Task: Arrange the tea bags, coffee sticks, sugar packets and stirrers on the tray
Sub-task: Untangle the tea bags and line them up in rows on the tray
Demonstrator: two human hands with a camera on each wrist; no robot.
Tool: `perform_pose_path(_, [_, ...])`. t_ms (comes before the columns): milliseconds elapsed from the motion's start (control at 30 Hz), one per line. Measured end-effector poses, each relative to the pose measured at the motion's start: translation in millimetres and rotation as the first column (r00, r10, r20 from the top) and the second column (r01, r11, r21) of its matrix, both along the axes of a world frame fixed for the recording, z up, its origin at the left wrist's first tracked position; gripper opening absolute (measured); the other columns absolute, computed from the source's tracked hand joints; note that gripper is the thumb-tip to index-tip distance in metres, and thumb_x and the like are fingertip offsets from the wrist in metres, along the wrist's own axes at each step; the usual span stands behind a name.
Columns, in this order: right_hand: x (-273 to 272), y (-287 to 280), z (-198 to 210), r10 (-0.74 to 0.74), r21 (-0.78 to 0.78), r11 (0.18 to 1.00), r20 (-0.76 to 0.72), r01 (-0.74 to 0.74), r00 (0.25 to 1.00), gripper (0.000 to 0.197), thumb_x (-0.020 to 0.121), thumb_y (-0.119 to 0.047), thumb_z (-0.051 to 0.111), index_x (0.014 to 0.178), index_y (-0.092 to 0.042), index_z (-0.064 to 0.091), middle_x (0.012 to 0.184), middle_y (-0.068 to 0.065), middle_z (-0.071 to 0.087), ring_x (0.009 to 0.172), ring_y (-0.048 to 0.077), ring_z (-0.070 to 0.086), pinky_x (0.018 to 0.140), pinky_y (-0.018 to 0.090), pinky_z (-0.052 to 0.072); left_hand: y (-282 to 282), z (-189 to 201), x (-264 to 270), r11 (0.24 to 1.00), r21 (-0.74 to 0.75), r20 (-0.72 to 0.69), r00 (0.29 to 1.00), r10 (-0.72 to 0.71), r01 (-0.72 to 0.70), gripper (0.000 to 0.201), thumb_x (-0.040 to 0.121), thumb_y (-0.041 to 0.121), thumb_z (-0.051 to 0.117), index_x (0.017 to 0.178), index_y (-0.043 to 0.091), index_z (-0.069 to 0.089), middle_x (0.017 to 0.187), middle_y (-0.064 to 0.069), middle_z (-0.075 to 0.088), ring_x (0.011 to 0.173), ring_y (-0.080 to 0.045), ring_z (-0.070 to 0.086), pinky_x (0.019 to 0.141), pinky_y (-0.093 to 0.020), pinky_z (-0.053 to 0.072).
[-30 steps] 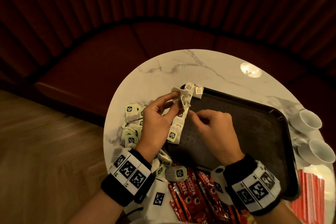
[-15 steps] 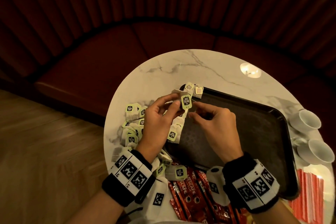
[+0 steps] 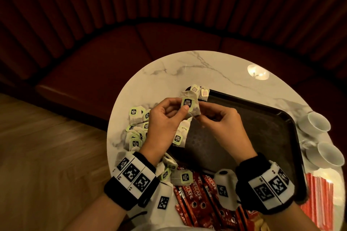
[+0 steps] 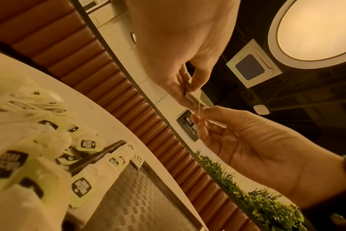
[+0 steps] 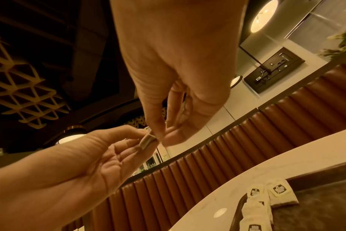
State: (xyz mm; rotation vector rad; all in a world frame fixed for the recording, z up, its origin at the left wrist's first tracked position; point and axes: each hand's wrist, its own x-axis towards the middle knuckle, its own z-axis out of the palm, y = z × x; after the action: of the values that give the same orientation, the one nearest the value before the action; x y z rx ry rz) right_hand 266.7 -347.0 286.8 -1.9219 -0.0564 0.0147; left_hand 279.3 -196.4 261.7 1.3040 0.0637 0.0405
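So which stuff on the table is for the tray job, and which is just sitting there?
For the job:
- tray
- tea bag pinched by the left hand and right hand
- loose tea bags on the table
- red coffee sticks
- red-striped packets, type unclear

Just lying about:
- two white cups

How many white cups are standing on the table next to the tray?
2. Both stand at the right edge of the table, beside the tray: one cup farther away, the other cup nearer. More may be hidden outside the frame.
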Motion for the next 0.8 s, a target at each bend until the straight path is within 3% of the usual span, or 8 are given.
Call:
perform_pose_path(100, [1.9, -3.9, 1.0, -0.004, 0.002, 1.000, 0.000, 0.004, 1.000, 0.038, 0.091, -0.008, 0.065, 0.113, -0.040, 0.065, 0.089, -0.004, 0.074, 0.074, 0.009, 0.066, 0.075, 0.025, 0.056, 1.7, 0.0, 0.5, 0.999, 0.026, -0.003, 0.999, -0.037, 0.037, 0.017, 0.089, 0.000, 0.066, 0.097, 0.014, 0.066, 0.093, -0.008, 0.074, 0.086, -0.016, 0.073, 0.074, -0.022, 0.057])
perform_pose_path(200, [1.2, -5.2, 5.3, 0.002, 0.083, 0.997, -0.008, -0.001, 1.000, 0.041, 0.095, -0.007, 0.059, 0.114, -0.042, 0.065, 0.100, 0.001, 0.072, 0.082, 0.013, 0.065, 0.072, 0.023, 0.055, 3.2, 0.0, -1.7, 0.995, 0.063, 0.017, 0.997, -0.081, 0.080, 0.026, 0.089, -0.001, 0.066, 0.103, 0.021, 0.063, 0.094, -0.007, 0.075, 0.088, -0.021, 0.073, 0.073, -0.025, 0.057])
perform_pose_path(300, [2.1, -5.8, 7.5, -0.008, 0.122, 0.992, -0.008, 0.009, 1.000, 0.039, 0.096, -0.010, 0.057, 0.116, -0.042, 0.066, 0.105, 0.001, 0.070, 0.086, 0.010, 0.064, 0.072, 0.020, 0.054, 3.3, 0.3, -4.3, 0.987, 0.109, 0.043, 0.991, -0.125, 0.120, 0.039, 0.089, -0.002, 0.065, 0.113, 0.028, 0.059, 0.087, 0.000, 0.075, 0.083, -0.015, 0.072, 0.072, -0.022, 0.056])
perform_pose_path(467, [1.0, -2.9, 8.2, -0.006, 0.125, 0.992, -0.014, 0.007, 1.000, 0.024, 0.097, -0.014, 0.058, 0.114, -0.029, 0.069, 0.100, -0.009, 0.073, 0.078, -0.005, 0.064, 0.070, 0.015, 0.052, 2.6, -1.7, -4.7, 0.980, 0.143, 0.051, 0.988, -0.148, 0.139, 0.032, 0.090, 0.000, 0.065, 0.107, 0.027, 0.066, 0.090, 0.001, 0.076, 0.085, -0.010, 0.072, 0.073, -0.020, 0.055])
perform_pose_path(633, [-1.8, -3.1, -3.3, -0.023, 0.174, 0.984, -0.082, 0.037, 0.996, 0.024, 0.093, -0.015, 0.064, 0.117, -0.020, 0.066, 0.102, -0.003, 0.074, 0.091, 0.011, 0.070, 0.076, 0.023, 0.058, 1.0, -4.0, -2.6, 0.992, 0.086, 0.043, 0.994, -0.101, 0.097, 0.025, 0.088, 0.001, 0.067, 0.107, 0.017, 0.066, 0.091, -0.005, 0.076, 0.084, -0.015, 0.073, 0.073, -0.022, 0.056])
perform_pose_path(700, [-3.9, -3.0, -10.1, -0.021, 0.224, 0.973, -0.132, 0.051, 0.991, 0.021, 0.090, -0.014, 0.067, 0.112, -0.015, 0.068, 0.100, 0.001, 0.075, 0.089, 0.013, 0.071, 0.074, 0.025, 0.058, 1.2, -6.6, -1.5, 0.992, 0.088, 0.030, 0.995, -0.092, 0.089, 0.024, 0.087, 0.001, 0.069, 0.106, 0.015, 0.065, 0.093, -0.007, 0.076, 0.089, -0.018, 0.073, 0.076, -0.025, 0.058])
perform_pose_path(800, [-3.1, -5.4, -18.3, -0.054, 0.324, 0.939, -0.187, 0.113, 0.981, 0.015, 0.086, -0.010, 0.070, 0.101, -0.007, 0.071, 0.092, 0.005, 0.075, 0.077, 0.008, 0.068, 0.067, 0.018, 0.052, 1.2, -13.0, 0.0, 0.989, 0.107, -0.002, 0.995, -0.102, 0.102, 0.027, 0.084, 0.002, 0.073, 0.103, 0.019, 0.065, 0.097, -0.005, 0.074, 0.092, -0.017, 0.071, 0.076, -0.025, 0.057])
